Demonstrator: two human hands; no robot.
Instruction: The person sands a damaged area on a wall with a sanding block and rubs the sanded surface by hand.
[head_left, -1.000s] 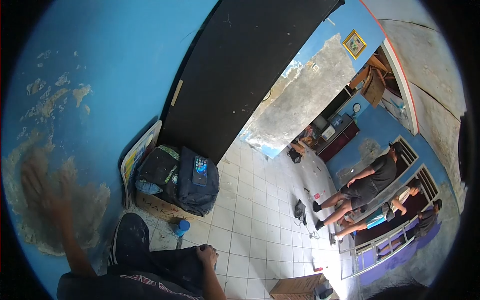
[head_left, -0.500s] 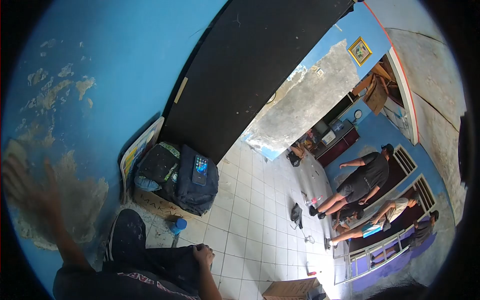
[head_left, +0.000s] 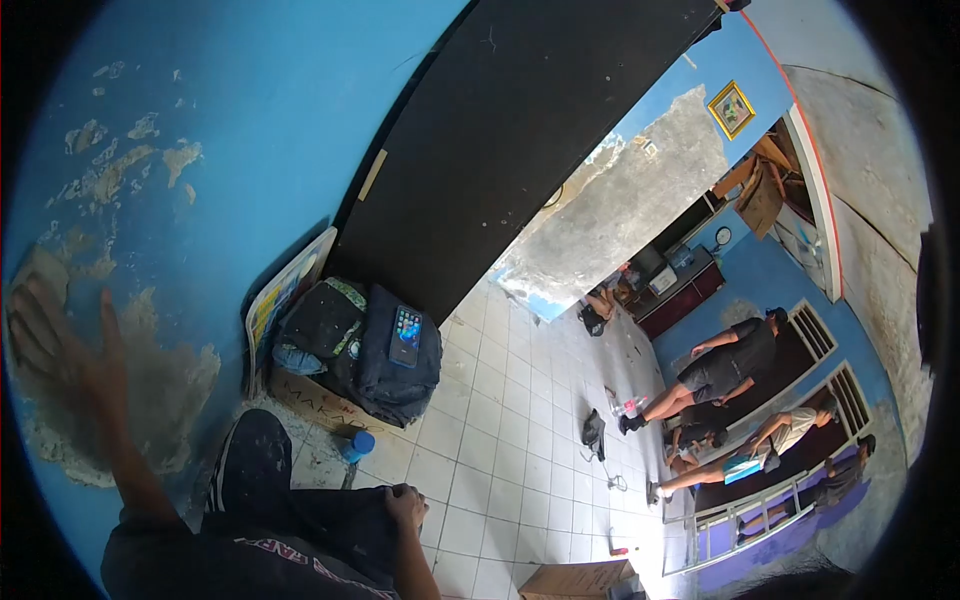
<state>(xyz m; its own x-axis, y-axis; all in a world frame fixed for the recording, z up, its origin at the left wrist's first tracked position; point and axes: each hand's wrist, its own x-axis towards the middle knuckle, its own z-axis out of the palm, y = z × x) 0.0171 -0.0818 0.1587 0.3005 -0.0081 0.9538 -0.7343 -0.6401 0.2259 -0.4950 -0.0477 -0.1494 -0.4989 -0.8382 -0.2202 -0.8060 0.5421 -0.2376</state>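
My left hand (head_left: 72,345) lies against the blue wall (head_left: 240,110), fingers stretched and thumb apart. Under its fingers is a pale flat pad (head_left: 45,270), pressed to the wall over a rough grey patch (head_left: 165,400) of bare plaster; its exact kind is unclear. Curled over my dark-trousered knee (head_left: 345,520), my right hand (head_left: 407,507) rests well away from the wall. A blue-capped container (head_left: 357,446) stands on the floor close to my knees.
A cardboard box (head_left: 325,402) carries a dark bag (head_left: 320,320), dark folded cloth (head_left: 420,365) and a phone (head_left: 405,335). A black panel (head_left: 500,150) leans nearby. Several people, one in dark clothes (head_left: 735,360), are across the tiled floor (head_left: 490,430); another cardboard box (head_left: 575,580) sits in front.
My left hand has slid a little upward on the wall with the pad and looks less blurred. My right hand stays on the knee. The view has shifted slightly.
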